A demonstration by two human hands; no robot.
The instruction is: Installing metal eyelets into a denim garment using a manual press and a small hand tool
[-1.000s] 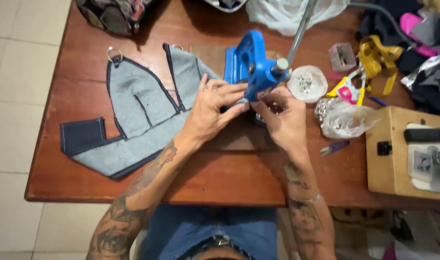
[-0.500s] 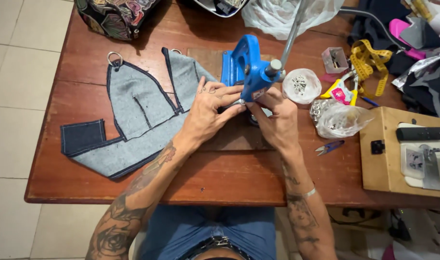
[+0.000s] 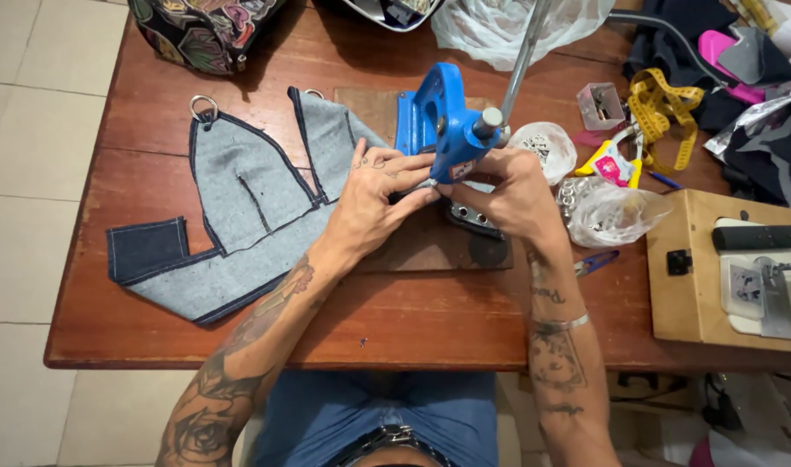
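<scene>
Seen from above at a reddish-brown wooden table (image 3: 153, 173): a blue metal hand press with a long grey lever (image 3: 443, 117), standing on a dark wooden base board (image 3: 430, 246). Left hand (image 3: 374, 195) curled in from the left, fingertips pinched together right under the press head. Right hand (image 3: 508, 195) met it from the other side, fingers bent and pinched at the same spot. Something small appeared to be held between the two hands at the die, though too hidden by the fingers to tell what. Lay to the left of the press, flat and partly under the left forearm: a grey denim garment piece with dark blue edging and metal rings at its points (image 3: 240, 216). Just right of the hands: a clear plastic bag of small metal parts (image 3: 616, 212) and a round white container (image 3: 547, 143). Farther back, a yellow measuring tape (image 3: 668, 112). At the right edge, a pale wooden box (image 3: 698, 268).
</scene>
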